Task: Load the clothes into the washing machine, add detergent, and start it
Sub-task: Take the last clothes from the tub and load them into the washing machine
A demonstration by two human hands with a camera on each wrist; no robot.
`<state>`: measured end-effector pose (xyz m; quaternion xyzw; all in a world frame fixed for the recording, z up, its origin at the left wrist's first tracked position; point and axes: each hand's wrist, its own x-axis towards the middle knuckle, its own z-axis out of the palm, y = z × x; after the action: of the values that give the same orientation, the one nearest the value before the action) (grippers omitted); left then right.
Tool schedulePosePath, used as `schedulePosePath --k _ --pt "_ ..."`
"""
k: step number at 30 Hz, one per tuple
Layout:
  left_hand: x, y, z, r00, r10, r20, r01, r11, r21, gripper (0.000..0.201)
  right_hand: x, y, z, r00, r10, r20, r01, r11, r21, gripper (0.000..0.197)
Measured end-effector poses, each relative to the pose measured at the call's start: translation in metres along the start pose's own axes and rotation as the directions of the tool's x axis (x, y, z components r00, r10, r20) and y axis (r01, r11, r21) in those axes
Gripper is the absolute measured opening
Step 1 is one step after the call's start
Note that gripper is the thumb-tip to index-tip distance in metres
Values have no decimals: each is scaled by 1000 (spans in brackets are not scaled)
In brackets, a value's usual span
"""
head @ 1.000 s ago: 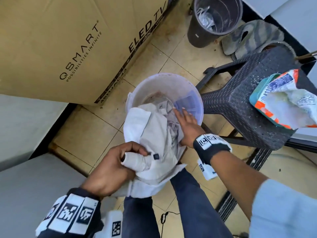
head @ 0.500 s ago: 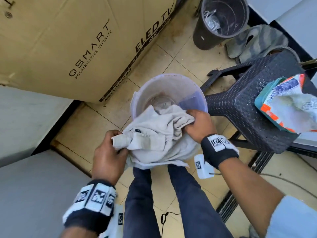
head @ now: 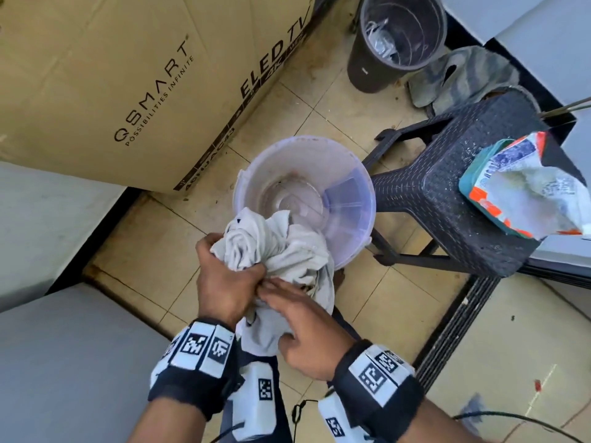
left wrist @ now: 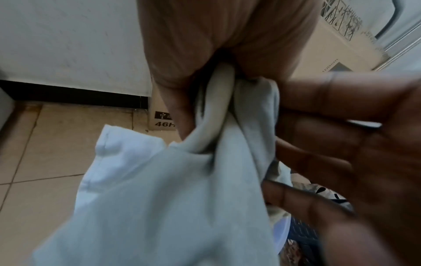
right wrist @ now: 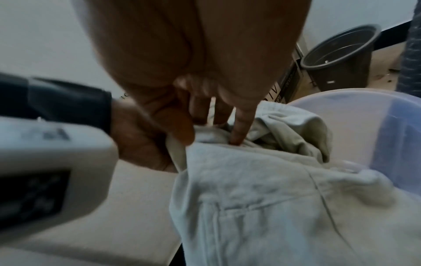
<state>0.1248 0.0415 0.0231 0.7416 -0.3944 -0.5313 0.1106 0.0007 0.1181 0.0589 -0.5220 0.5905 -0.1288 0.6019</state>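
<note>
Fingers of the left hand (head: 224,282) and right hand (head: 307,334) clutch the bunched pale garment (head: 281,251) above the bucket (head: 307,167).

The large brown cardboard carton (head: 134,84) lying on the tiled floor carries black print on its broad face reading "QSMART" with "POSSIBILITIES INFINITE" beneath it, and along its edge the bigger words "ELED TV", followed by small characters too blurred to make out. In the left wrist view the carton's lower corner (left wrist: 160,118) shows a black USB symbol above the characters "46H", cut off by the hand. The torn white, orange and teal detergent packet (head: 524,190) on the dark woven plastic stool (head: 447,199) bears print that cannot be read.
</note>
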Motion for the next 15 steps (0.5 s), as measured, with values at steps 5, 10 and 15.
schedulePosePath --k 5,10,15 --pt "-15 -28 -20 1000 -6 4 6 994 -109 73 19 14 -38 977 163 -137 -134 971 200 47" --pt "-26 -37 -55 983 24 183 35 950 -311 82 40 88 -83 931 358 -76 -359 856 -373 100" --pt "-29 -28 -66 947 86 309 68 888 -454 85 41 127 -49 852 501 154 -293 699 -652 118"
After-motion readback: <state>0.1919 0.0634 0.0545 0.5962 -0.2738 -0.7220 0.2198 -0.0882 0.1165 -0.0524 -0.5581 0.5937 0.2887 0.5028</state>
